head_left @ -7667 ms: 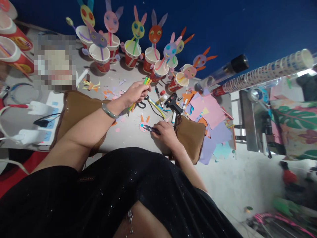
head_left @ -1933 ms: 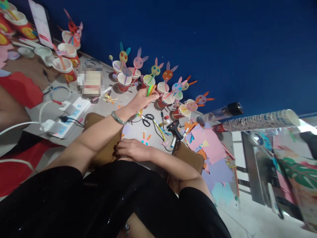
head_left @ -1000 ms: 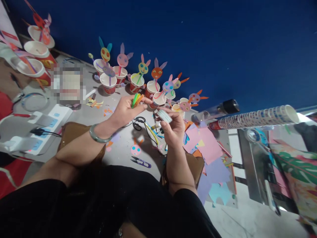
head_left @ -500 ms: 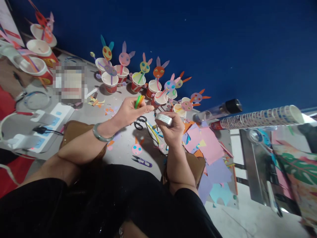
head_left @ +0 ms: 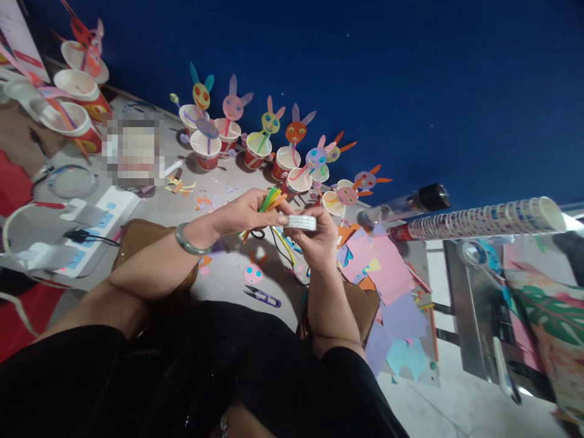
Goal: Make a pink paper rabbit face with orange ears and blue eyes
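My left hand (head_left: pixel 256 210) is closed around several green, yellow and orange drinking straws (head_left: pixel 274 199). Its thumb and fingertips reach the edge of a white roll of tape (head_left: pixel 301 222), which my right hand (head_left: pixel 322 240) grips. Both hands meet above the grey table. Below them lie a paper rabbit face (head_left: pixel 253 273) in pink with blue eyes and purple thread snips (head_left: pixel 262 296). Black-handled scissors (head_left: pixel 258 233) are mostly hidden behind my left hand. Yellow and blue straws (head_left: pixel 285 246) lie under my right hand.
Paper cups (head_left: pixel 206 150) with rabbit-faced straws line the blue wall (head_left: pixel 365 73). A long stack of cups (head_left: pixel 483 220) lies at the right, beside coloured paper sheets (head_left: pixel 387 267). On the left are a white power strip (head_left: pixel 103 225) and bigger red cups (head_left: pixel 75 118).
My left hand has moved right with the straws until its fingertips meet the tape roll. The roll has turned more level in my right hand.
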`<control>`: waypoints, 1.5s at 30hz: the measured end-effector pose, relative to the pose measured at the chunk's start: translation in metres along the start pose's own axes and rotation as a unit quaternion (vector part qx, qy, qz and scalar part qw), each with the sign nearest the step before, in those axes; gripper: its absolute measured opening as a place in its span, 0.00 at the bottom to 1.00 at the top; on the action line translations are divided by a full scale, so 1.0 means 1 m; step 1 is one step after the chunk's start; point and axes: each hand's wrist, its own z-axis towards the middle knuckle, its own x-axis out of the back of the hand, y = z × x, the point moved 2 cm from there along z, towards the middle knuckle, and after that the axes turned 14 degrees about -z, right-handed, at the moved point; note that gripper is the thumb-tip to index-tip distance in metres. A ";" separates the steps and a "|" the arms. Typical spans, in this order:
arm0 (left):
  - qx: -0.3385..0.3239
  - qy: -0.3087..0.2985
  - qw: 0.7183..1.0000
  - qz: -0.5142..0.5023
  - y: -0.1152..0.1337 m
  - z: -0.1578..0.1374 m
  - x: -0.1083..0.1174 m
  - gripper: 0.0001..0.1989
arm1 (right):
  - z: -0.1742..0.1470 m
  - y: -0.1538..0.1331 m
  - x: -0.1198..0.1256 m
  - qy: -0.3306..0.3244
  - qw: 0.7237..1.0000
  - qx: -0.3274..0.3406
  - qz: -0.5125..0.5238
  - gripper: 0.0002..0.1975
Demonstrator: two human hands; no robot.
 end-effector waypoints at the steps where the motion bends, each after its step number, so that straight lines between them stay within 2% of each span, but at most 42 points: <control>1: -0.001 0.005 1.000 -0.004 0.000 0.000 0.001 0.12 | 0.000 0.001 0.000 -0.005 1.000 -0.004 0.008 0.19; 6: -0.038 0.036 0.999 -0.004 -0.002 0.001 0.003 0.11 | 0.001 0.004 0.000 0.009 0.999 0.002 0.039 0.14; 12: -0.058 0.067 0.996 0.009 -0.012 0.005 0.004 0.17 | 0.000 0.004 0.002 0.061 0.998 0.012 -0.020 0.16; 17: -0.166 0.125 0.974 0.086 -0.013 0.008 0.007 0.21 | -0.004 0.004 0.004 0.136 0.984 0.071 -0.095 0.18; 20: -0.211 0.170 0.957 0.103 -0.010 0.007 0.009 0.22 | -0.006 0.001 0.006 0.173 0.959 0.116 -0.193 0.15; 22: -0.222 0.176 0.953 0.106 -0.010 0.006 0.009 0.23 | -0.007 -0.002 0.007 0.179 0.936 0.159 -0.257 0.13; 26: -0.224 0.126 0.955 0.146 -0.011 0.001 0.003 0.21 | -0.008 -0.006 0.008 0.170 0.886 0.245 -0.355 0.12; 30: -0.229 0.096 0.942 0.224 -0.013 -0.002 -0.002 0.18 | -0.009 -0.005 0.005 0.176 0.841 0.301 -0.414 0.13; 33: -0.227 0.103 0.933 0.261 -0.014 -0.002 0.000 0.15 | -0.010 -0.005 0.002 0.202 0.817 0.320 -0.435 0.12; 37: -0.213 0.102 0.922 0.307 -0.016 -0.003 0.002 0.11 | -0.010 -0.005 -0.001 0.207 0.806 0.327 -0.448 0.11; 42: -0.183 0.113 0.898 0.383 -0.013 -0.007 -0.001 0.14 | -0.010 0.000 -0.001 0.219 0.773 0.339 -0.489 0.12; 45: -0.170 0.113 0.894 0.400 -0.011 -0.008 -0.005 0.15 | -0.010 0.002 -0.003 0.220 0.760 0.343 -0.506 0.13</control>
